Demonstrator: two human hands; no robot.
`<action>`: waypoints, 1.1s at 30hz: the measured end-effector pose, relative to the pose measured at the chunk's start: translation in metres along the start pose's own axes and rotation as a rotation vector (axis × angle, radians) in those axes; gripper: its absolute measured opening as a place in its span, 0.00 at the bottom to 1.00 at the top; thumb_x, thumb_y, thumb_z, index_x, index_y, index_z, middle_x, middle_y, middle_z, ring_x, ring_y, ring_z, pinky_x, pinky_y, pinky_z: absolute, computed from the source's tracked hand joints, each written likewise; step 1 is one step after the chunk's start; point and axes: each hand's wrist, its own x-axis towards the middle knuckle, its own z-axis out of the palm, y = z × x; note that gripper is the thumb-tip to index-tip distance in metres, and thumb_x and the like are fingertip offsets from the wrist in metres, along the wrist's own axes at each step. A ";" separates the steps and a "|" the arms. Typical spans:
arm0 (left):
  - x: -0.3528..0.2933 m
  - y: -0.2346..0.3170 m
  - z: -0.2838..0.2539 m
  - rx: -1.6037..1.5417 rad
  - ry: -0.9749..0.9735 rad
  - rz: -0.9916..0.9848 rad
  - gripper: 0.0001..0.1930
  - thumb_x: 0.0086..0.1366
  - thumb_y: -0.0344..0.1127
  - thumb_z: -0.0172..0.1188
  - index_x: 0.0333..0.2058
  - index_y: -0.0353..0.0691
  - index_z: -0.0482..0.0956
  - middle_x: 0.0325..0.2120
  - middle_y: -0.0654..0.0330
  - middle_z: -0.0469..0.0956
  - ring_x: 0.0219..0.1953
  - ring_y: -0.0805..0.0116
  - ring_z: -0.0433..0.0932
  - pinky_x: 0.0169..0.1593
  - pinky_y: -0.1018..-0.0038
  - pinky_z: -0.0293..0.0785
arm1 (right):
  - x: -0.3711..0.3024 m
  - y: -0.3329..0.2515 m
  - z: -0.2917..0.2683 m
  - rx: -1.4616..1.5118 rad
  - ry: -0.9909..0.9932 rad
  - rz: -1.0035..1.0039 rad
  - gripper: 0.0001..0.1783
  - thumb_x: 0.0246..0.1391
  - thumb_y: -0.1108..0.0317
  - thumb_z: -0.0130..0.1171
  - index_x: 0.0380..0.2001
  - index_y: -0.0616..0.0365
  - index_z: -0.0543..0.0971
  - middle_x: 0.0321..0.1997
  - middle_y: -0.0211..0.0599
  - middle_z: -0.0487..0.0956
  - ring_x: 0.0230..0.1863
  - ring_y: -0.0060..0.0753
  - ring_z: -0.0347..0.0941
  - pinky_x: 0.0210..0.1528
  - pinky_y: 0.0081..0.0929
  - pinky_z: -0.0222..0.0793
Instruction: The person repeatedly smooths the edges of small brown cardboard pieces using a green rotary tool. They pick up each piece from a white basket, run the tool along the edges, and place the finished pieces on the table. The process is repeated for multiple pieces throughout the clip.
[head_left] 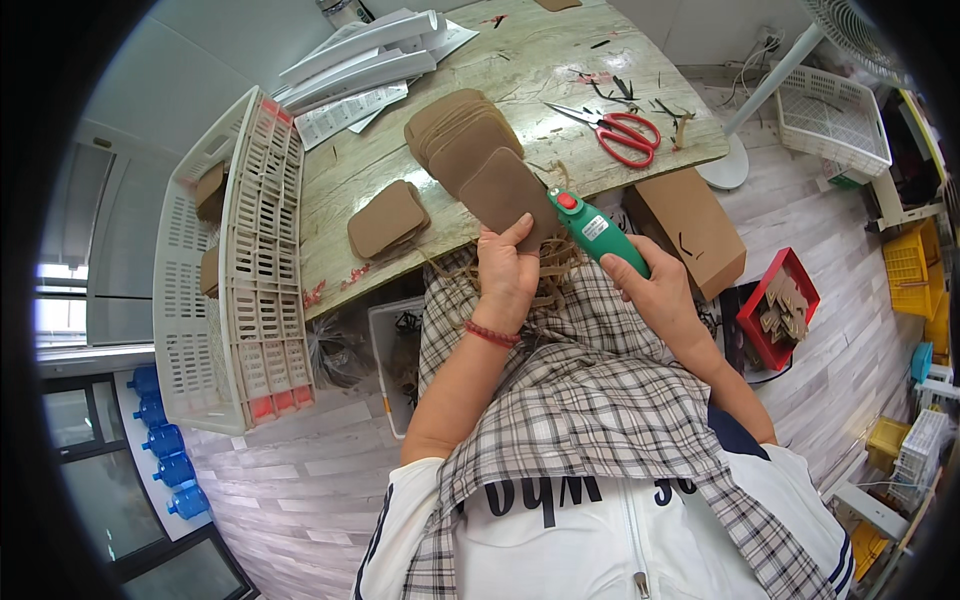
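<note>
In my left hand (508, 268) is a flat brown rounded panel (510, 195), leather-like, pinched with the thumb on top. My right hand (655, 290) wraps round a green handheld power tool (597, 232) with a red button. The tool's head lies against the panel's right edge; its tip is too small to make out. Just beyond, a stack of similar brown panels (462, 125) rests on the table. A smaller pile of brown panels (388, 220) lies to the left. Thin brown offcut strips (550, 285) hang below the panel over my lap.
Red-handled scissors (628, 138) and dark scraps lie on the worn table (540, 60). Papers (365, 65) are heaped at the back left. A white plastic crate (270, 250) stands along the left edge. To the right are a cardboard box (690, 225) and a red tray (785, 310) of brown pieces.
</note>
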 end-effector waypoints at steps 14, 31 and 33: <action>0.010 0.126 -0.043 0.844 -0.247 -0.054 0.25 0.53 0.16 0.56 0.53 0.35 0.73 0.45 0.57 0.79 0.45 0.66 0.80 0.51 0.68 0.77 | 0.011 0.001 -0.013 0.146 0.034 0.045 0.20 0.57 0.57 0.62 0.42 0.65 0.78 0.22 0.26 0.73 0.20 0.13 0.67 0.23 0.16 0.64; 0.083 0.083 -0.021 2.322 -0.090 1.127 0.33 0.54 0.40 0.68 0.58 0.36 0.68 0.59 0.49 0.62 0.65 0.51 0.54 0.67 0.51 0.43 | 0.003 0.014 -0.016 0.090 0.041 0.069 0.20 0.56 0.57 0.62 0.43 0.64 0.78 0.23 0.27 0.74 0.21 0.15 0.67 0.24 0.18 0.64; 0.077 0.079 -0.017 2.164 -0.049 1.134 0.27 0.51 0.37 0.70 0.49 0.36 0.71 0.57 0.50 0.63 0.65 0.50 0.54 0.68 0.50 0.42 | 0.000 0.019 -0.016 0.106 0.039 0.070 0.20 0.56 0.57 0.62 0.43 0.64 0.78 0.23 0.27 0.74 0.21 0.15 0.67 0.24 0.19 0.65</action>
